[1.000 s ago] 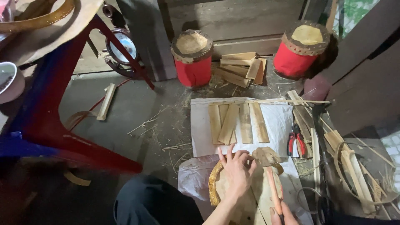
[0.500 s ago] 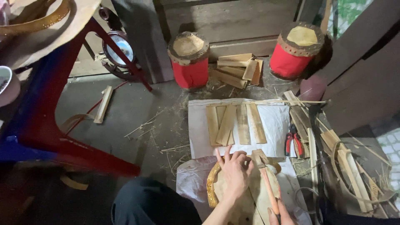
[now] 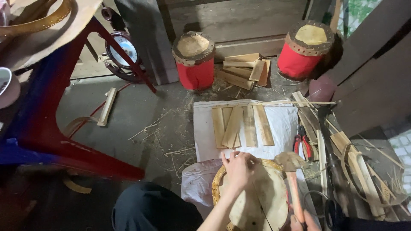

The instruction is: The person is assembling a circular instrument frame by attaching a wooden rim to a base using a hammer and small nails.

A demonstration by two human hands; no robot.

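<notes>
- Grey concrete floor (image 3: pixel 128 115) lay under everything, with straw bits and wood shavings scattered on it, and dark wooden boards stood at the back.
- Right in front of the person sat a round drum (image 3: pixel 261 201) with a pale skin on top and a yellow rim, low in the picture and resting on a plastic sheet (image 3: pixel 197 184).
- The left hand (image 3: pixel 237 169) lay flat on the drum skin near the far edge, with its fingers spread and gripping nothing. It looked like it pressed down so the drum stayed put.
- The right hand (image 3: pixel 302 222) was curled tight around the wooden handle of a hammer (image 3: pixel 291 175). Only a bit of that hand showed at the bottom edge.
- The hammer head sat just above the drum's far right rim, so it seemed aimed at the edge and not the middle.
- Just past the drum was a white sheet (image 3: pixel 284 124) with flat wood strips (image 3: pixel 242 126) laid side by side, near enough to grab.
- Red-handled pliers (image 3: pixel 303 143) lay right of the sheet, close to the hammer.
- Long sticks and bent bamboo hoops (image 3: pixel 364 179) were piled on the right and crowded that side.
- Two small red drums (image 3: pixel 195 60) stood at the back with a heap of wood pieces (image 3: pixel 246 70) between them.
- A red and blue stool frame (image 3: pixel 55 132) took up the left side, well apart from the hands.
- A round clock (image 3: pixel 124 49) leaned behind the stool leg.
</notes>
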